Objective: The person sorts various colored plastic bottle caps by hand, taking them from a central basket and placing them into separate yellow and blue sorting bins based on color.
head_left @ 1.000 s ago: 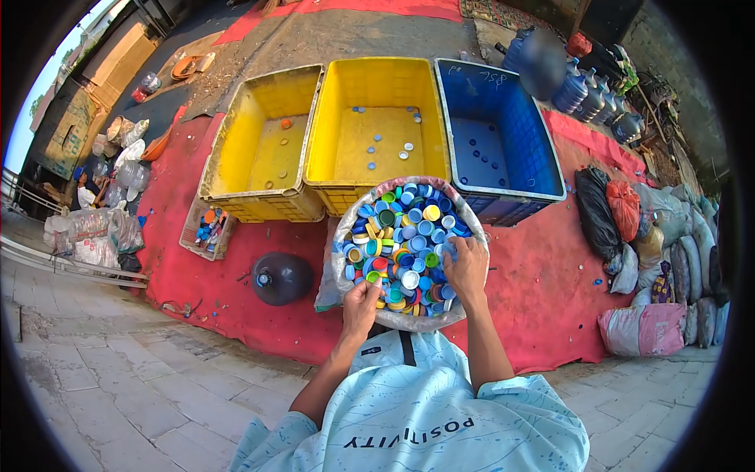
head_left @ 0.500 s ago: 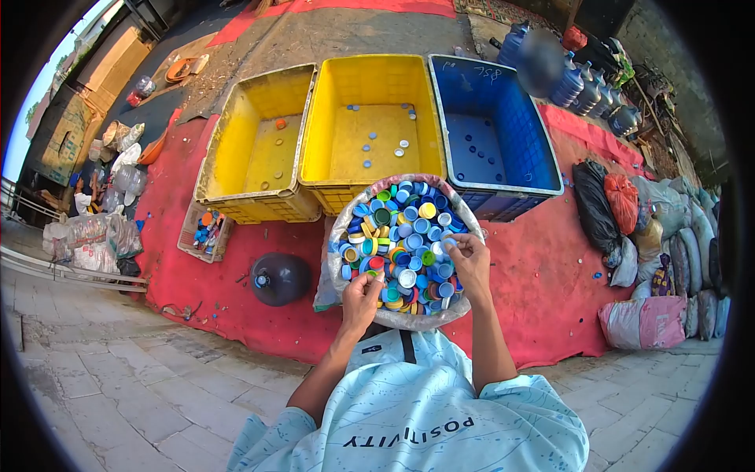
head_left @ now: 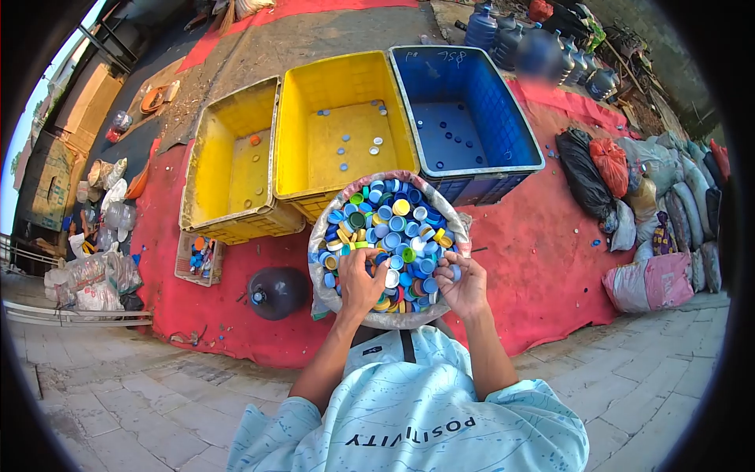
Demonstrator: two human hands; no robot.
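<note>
A round sack with a rolled rim stands right in front of me, heaped with bottle caps in blue, white, green and yellow. My left hand reaches over the near left of the heap, thumb and forefinger apart and fingertips down among the caps; I see nothing held in it. At the right rim, my right hand is turned partly palm up. Its fingers are closed on a light blue bottle cap.
Beyond the sack stand a narrow yellow crate, a wider yellow crate and a blue crate, each with scattered caps inside. A small basket and a dark water jug sit to the left. Filled bags line the right.
My left hand has moved up over the caps, its thumb and forefinger spreading from a pinch. My right hand has drawn nearer and turned palm upward. The view has shifted slightly.
</note>
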